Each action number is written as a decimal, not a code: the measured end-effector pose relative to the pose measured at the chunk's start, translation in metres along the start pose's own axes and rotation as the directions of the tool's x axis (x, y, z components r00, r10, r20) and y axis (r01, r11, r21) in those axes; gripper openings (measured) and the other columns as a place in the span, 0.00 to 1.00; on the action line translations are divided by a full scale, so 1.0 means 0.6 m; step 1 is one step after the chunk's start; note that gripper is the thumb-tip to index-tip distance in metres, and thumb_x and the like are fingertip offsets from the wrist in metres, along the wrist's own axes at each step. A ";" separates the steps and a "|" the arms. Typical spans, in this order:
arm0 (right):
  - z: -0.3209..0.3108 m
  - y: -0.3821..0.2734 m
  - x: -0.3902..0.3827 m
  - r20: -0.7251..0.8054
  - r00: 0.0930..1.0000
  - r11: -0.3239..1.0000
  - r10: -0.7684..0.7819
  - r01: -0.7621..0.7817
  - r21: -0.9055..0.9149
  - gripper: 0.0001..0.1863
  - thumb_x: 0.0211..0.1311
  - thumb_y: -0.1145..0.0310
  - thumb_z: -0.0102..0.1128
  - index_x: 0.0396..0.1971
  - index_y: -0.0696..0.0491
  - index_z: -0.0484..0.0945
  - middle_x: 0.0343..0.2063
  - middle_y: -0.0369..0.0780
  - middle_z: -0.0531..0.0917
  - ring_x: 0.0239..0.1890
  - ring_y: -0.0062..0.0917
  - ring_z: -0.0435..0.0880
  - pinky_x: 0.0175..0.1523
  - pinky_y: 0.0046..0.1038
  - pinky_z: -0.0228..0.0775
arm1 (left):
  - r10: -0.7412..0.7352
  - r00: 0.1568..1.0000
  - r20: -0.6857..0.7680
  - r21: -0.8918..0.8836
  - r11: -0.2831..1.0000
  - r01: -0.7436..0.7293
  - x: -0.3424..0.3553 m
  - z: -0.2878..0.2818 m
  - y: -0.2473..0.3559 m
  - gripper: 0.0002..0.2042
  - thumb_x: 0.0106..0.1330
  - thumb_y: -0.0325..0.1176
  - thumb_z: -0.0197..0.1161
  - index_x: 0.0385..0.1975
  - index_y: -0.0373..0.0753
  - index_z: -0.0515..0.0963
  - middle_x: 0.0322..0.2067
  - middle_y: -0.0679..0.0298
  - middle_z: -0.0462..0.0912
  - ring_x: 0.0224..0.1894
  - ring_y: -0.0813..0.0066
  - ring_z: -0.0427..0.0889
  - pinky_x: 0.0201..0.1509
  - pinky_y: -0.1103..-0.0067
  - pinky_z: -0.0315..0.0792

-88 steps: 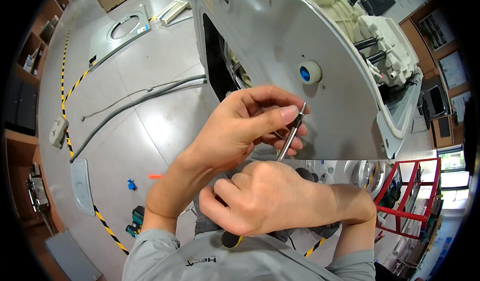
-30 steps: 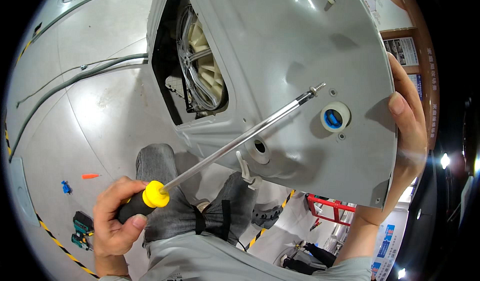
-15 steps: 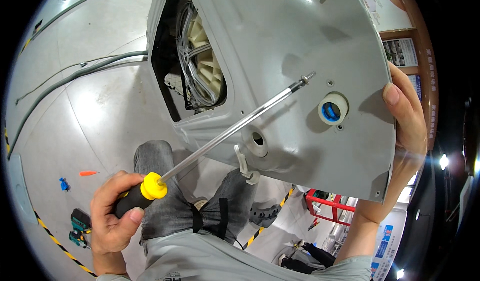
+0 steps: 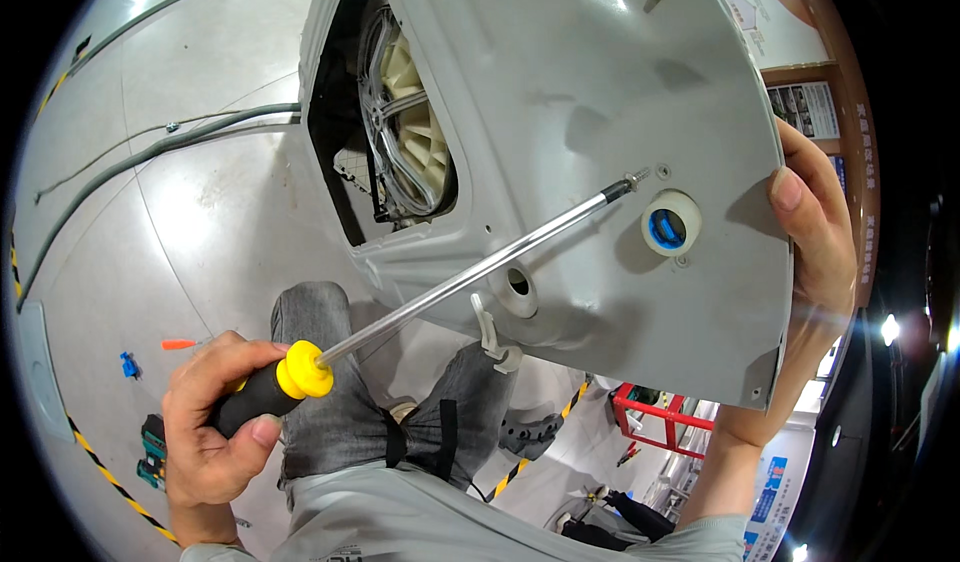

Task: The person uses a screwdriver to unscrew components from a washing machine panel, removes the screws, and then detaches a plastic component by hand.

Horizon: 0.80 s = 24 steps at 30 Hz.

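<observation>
Hands: left (image 4: 215, 427) grips screwdriver (image 4: 440, 292), right (image 4: 815, 232) steadies panel (image 4: 600, 112).

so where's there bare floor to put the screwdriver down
Bare floor lies between the grey hoses and the left hand. Small tools crowd the striped tape; clutter surrounds the red rack.

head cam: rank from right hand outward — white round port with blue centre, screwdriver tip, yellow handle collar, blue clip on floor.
From the right hand, gripping the grey panel's right edge:
1. White round port with blue centre, just left of the hand.
2. Screwdriver tip, slightly farther left and above the port.
3. Yellow handle collar, lower left, at the left hand.
4. Blue clip, on the floor at far left.
</observation>
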State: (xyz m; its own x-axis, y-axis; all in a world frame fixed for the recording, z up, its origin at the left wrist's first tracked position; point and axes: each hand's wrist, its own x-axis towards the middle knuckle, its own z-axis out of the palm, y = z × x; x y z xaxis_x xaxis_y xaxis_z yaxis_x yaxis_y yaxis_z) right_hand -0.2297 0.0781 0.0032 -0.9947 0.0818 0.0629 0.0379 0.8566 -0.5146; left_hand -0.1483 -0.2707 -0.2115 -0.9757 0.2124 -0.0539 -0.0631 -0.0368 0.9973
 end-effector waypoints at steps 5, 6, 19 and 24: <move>-0.002 0.004 -0.005 0.000 1.000 1.000 -0.012 0.012 -0.004 0.47 0.48 0.37 0.67 0.59 0.61 0.74 0.39 0.51 0.82 0.45 0.38 0.84 0.48 0.33 0.77 | 0.025 1.000 -0.019 0.020 0.999 -0.024 0.005 0.004 0.003 0.25 0.54 0.46 0.67 0.42 0.29 0.80 0.24 0.60 0.76 0.26 0.73 0.71 0.32 0.79 0.62; -0.001 0.004 -0.006 0.011 1.000 1.000 -0.024 0.024 0.011 0.46 0.49 0.38 0.67 0.59 0.61 0.74 0.39 0.52 0.82 0.46 0.38 0.84 0.48 0.34 0.77 | 0.029 1.000 -0.011 0.020 0.999 -0.029 0.006 0.005 0.004 0.25 0.54 0.46 0.67 0.42 0.29 0.80 0.25 0.60 0.76 0.26 0.73 0.71 0.32 0.78 0.63; -0.008 0.004 -0.003 0.090 0.988 0.992 -0.125 0.127 -0.023 0.39 0.59 0.43 0.65 0.54 0.65 0.75 0.37 0.50 0.82 0.40 0.29 0.85 0.44 0.26 0.78 | 0.079 0.996 0.033 0.060 0.995 -0.081 0.019 0.008 0.018 0.23 0.54 0.43 0.66 0.43 0.29 0.80 0.26 0.60 0.77 0.26 0.72 0.72 0.31 0.78 0.63; -0.002 -0.001 -0.014 -0.053 0.997 0.998 -0.055 0.053 -0.028 0.38 0.57 0.44 0.68 0.52 0.65 0.76 0.38 0.49 0.82 0.42 0.31 0.84 0.45 0.28 0.77 | 0.108 0.994 0.035 0.086 0.990 -0.111 0.021 0.006 0.019 0.23 0.54 0.43 0.66 0.43 0.29 0.80 0.26 0.59 0.77 0.26 0.71 0.72 0.31 0.78 0.64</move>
State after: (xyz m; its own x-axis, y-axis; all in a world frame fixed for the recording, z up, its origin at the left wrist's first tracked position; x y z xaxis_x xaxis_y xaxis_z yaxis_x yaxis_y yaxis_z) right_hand -0.2215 0.0777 0.0039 -0.9888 0.0616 0.1358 -0.0124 0.8736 -0.4865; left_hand -0.1607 -0.2650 -0.2007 -0.9688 0.2417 0.0558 0.0635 0.0243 0.9977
